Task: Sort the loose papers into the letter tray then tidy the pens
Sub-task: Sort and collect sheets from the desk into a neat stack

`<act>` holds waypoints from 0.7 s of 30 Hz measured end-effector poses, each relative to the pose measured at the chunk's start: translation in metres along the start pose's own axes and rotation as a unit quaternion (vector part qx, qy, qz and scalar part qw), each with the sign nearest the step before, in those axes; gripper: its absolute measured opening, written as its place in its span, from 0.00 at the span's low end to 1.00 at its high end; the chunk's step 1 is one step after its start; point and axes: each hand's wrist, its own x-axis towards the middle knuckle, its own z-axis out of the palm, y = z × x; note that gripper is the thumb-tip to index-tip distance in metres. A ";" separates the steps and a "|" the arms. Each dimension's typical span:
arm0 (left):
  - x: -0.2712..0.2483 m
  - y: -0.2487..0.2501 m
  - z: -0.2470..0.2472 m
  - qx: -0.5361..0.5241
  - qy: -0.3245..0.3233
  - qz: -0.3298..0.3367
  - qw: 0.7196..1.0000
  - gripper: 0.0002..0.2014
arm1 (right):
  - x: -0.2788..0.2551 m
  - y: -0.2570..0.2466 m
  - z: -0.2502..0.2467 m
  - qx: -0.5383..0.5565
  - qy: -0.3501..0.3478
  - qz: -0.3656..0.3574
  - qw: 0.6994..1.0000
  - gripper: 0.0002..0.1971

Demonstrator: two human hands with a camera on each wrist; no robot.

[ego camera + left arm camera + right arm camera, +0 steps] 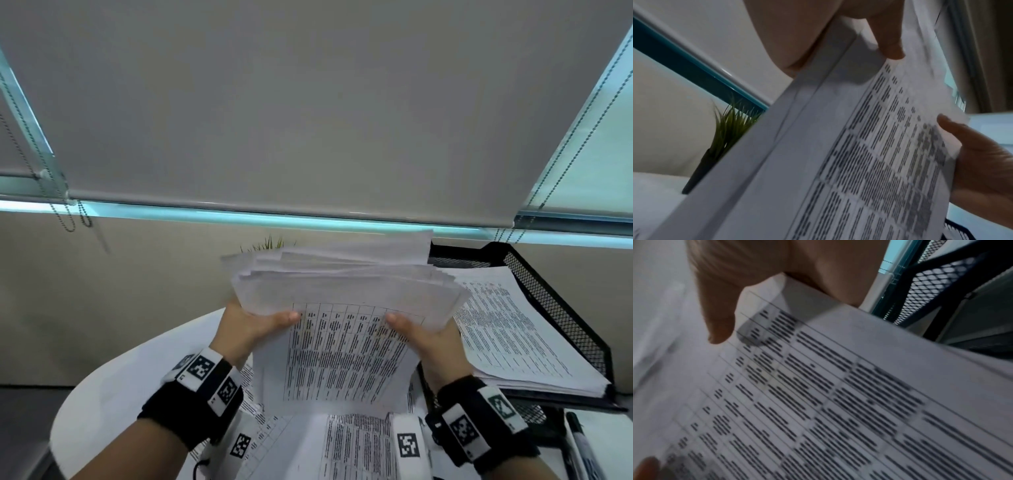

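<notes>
Both hands' grip, left hand (255, 325) and right hand (423, 337), pinched the paper stack (342, 308) upright; letter tray (561, 315) lay just right, nearer the right hand.

Green plant (729, 123) by grey roller blind (308, 102).

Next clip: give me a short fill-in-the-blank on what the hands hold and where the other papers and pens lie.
1. The left hand and right hand both grip one ____ of papers.
2. The black mesh letter tray on the right already holds ____.
3. The table under the hands is ____ in colour.
4. The pens lie at the picture's lower ____ corner.

Missing words: stack; papers; white; right
</notes>
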 end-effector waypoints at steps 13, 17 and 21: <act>0.004 0.001 0.006 0.003 0.000 -0.030 1.000 0.32 | 0.002 0.001 0.000 -0.021 0.005 0.011 1.000 0.23; -0.001 -0.011 0.007 0.027 0.013 -0.060 0.998 0.40 | -0.001 0.014 -0.001 -0.047 -0.027 0.061 0.997 0.27; 0.003 -0.004 0.017 -0.005 0.039 -0.036 0.999 0.34 | 0.002 0.008 0.005 -0.023 -0.001 0.045 0.999 0.27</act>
